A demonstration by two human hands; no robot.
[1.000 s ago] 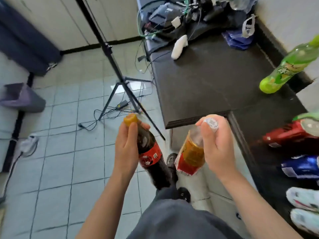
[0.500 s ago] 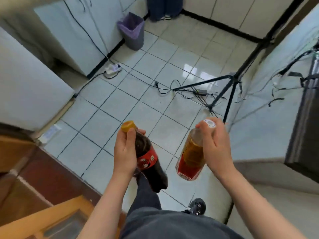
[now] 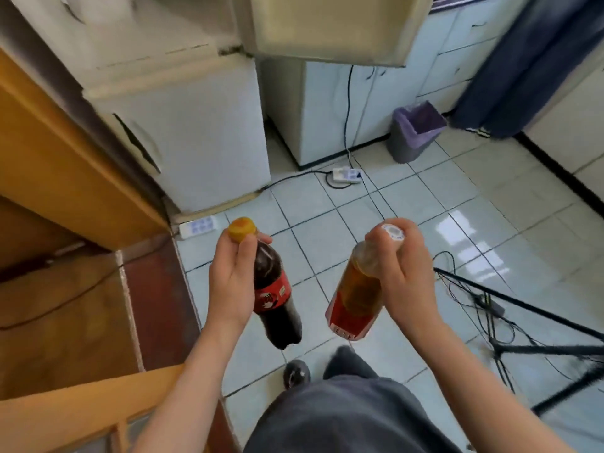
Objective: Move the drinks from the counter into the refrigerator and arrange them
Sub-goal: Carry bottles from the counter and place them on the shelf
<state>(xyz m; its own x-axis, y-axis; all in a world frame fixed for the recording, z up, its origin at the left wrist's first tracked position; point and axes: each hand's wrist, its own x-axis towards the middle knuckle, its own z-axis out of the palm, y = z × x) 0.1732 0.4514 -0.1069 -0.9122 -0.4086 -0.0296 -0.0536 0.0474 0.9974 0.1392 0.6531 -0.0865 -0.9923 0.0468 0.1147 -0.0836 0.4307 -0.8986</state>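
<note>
My left hand grips the neck of a dark cola bottle with a yellow cap and a red label. My right hand grips the neck of an amber tea bottle with a white cap and a red label. Both bottles hang tilted over the tiled floor in front of me. The white refrigerator stands ahead at the upper left; its lower door is closed and its upper door swings open overhead. The counter is out of view.
A wooden door and frame fill the left side. Power strips and cables lie on the floor by the fridge. A grey bin with a purple liner stands at the back. Black tripod legs and wires spread at the right.
My view has swung left from the floor and tripod toward the refrigerator, which now fills the upper left. Both hands still hold their bottles in the same way.
</note>
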